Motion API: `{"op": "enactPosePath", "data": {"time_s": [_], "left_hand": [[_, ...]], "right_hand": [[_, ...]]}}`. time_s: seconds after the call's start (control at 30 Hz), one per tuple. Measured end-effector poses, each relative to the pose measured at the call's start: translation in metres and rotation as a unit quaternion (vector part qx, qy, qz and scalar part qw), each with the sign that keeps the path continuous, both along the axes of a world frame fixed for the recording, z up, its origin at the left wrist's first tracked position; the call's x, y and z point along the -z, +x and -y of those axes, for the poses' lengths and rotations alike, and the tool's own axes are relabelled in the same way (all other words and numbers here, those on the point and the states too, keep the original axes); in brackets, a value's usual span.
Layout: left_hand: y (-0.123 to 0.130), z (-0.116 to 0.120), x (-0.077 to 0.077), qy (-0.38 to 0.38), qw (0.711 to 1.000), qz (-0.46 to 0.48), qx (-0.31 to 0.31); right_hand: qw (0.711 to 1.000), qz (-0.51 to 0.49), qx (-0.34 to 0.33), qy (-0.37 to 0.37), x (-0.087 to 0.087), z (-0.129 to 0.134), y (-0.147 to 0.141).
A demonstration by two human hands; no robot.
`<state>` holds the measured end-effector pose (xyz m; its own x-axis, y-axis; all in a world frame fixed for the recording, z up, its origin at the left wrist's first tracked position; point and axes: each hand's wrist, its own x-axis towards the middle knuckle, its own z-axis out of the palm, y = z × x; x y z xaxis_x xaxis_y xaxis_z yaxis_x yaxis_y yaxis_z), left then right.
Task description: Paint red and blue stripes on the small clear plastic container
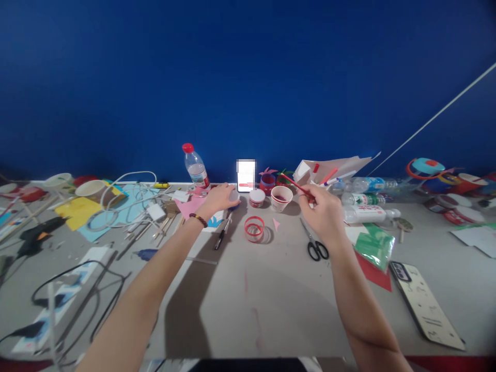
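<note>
My left hand (221,197), with a beaded bracelet at the wrist, reaches far forward and closes over a small pale container (234,197), mostly hidden by the fingers. A thin red stick (295,185) is pinched in my right hand (320,209), its far end slanting up and left. Just left of that hand stands a paper cup (281,199) with dark red contents. A white-lidded jar (257,198) sits between the hands. In front of it is a clear ring-shaped piece with red rims (254,229). Black-handled scissors (316,250) lie below my right hand.
A water bottle (196,168) and a lit phone (246,175) stand by the blue wall. Cables, a power strip (72,294) and coloured paper crowd the left. On the right lie plastic bottles (364,214), a green packet (375,247) and another phone (426,305).
</note>
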<state>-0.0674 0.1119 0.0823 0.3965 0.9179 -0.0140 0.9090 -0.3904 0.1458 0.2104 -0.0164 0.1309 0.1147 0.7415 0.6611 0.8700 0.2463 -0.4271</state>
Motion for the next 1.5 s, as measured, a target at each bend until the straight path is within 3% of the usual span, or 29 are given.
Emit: {"op": "enactPosePath", "data": {"time_s": [0.33,0.5,0.6,0.83,1.07,1.37,1.5], "left_hand": [[-0.001,-0.005,0.008,-0.001,1.0,-0.002,-0.016],[-0.011,-0.015,0.006,-0.087,0.991,0.03,0.098],[-0.013,-0.019,0.002,-0.092,0.986,0.032,0.134],[-0.008,-0.016,-0.008,-0.057,0.992,0.002,0.111],[-0.001,-0.009,-0.013,-0.019,0.998,-0.033,0.046],[0.004,-0.008,-0.001,-0.002,0.999,-0.042,-0.001],[-0.002,-0.01,0.005,-0.036,0.998,-0.035,0.028]], "right_hand": [[1.0,0.001,-0.005,-0.015,0.0,0.001,-0.002],[1.0,-0.001,-0.005,-0.008,0.0,0.001,-0.001],[1.0,0.005,-0.001,-0.015,0.0,0.0,-0.001],[1.0,0.0,-0.005,-0.006,-0.001,0.001,-0.003],[1.0,-0.004,-0.01,-0.028,-0.001,0.001,-0.003],[1.0,-0.002,-0.007,-0.029,-0.002,0.002,-0.003],[0.999,0.0,-0.008,-0.033,0.0,0.002,-0.003]]}}
